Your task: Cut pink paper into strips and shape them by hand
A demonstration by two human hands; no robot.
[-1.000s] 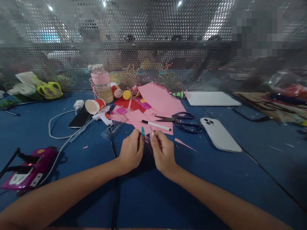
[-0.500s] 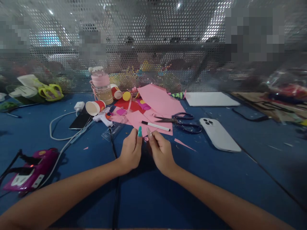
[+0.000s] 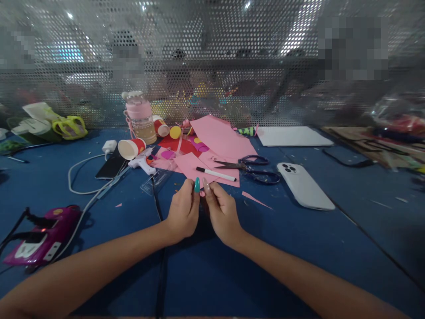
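The left hand (image 3: 182, 212) and right hand (image 3: 222, 212) meet fingertip to fingertip, pinching a tiny pink scrap (image 3: 202, 193) just near of the pink paper (image 3: 194, 165) — fine shaping work, likely needing small, careful finger moves.

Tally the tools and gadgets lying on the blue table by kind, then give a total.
Dark-handled metal scissors: 1
White marker pen with black cap: 1
White glue gun: 1
Phones: 2, one white, one black
Red paper cups: 2
Total: 7
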